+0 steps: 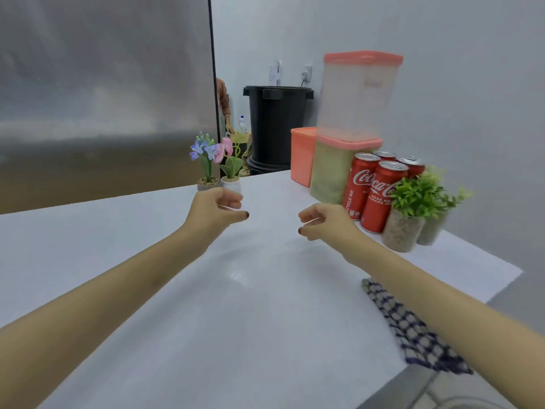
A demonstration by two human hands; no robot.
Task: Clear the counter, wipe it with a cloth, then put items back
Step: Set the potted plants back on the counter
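Note:
Both arms reach out over the white counter (pixel 147 261). My left hand (pixel 215 212) hovers just in front of two small flower pots (pixel 219 169) at the far edge, fingers loosely curled, holding nothing. My right hand (pixel 323 221) hangs to the left of several red cola cans (pixel 374 190), fingers also curled and empty. A blue-and-white checked cloth (pixel 413 329) lies on the counter's right edge, partly under my right forearm. Two green plants in glass pots (pixel 413 214) stand in front of the cans.
Stacked containers with salmon lids (pixel 354 113) stand against the right wall behind the cans, beside a salmon box (pixel 302 154). A black bin (pixel 275 125) sits on the floor beyond the counter. A steel panel (pixel 103 84) fills the left. A person's arm shows behind it.

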